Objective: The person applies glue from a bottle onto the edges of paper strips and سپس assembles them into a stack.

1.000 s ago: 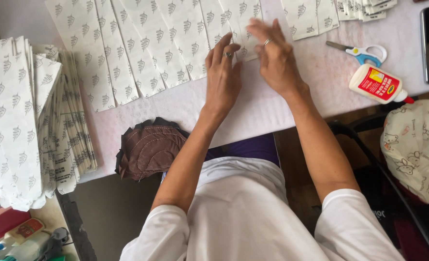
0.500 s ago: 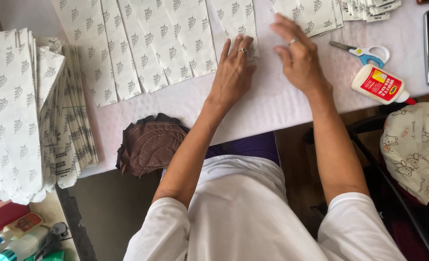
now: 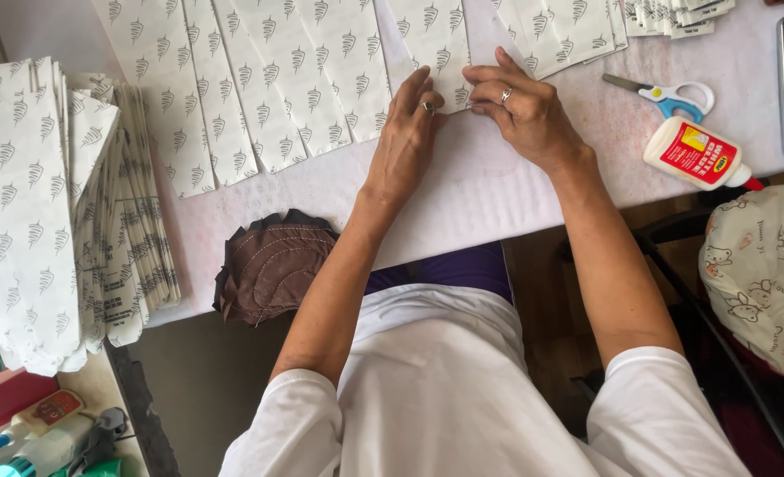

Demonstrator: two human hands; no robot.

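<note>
Paper bag, thin, light and easily creased, lies flat on the worktop under both hands, left hand pressing it flat, right hand pinching its lower edge, the best hold.

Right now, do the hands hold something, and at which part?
Both hands press one patterned paper sheet at its lower edge: the left hand lies flat on it, the right hand pinches it.
</note>
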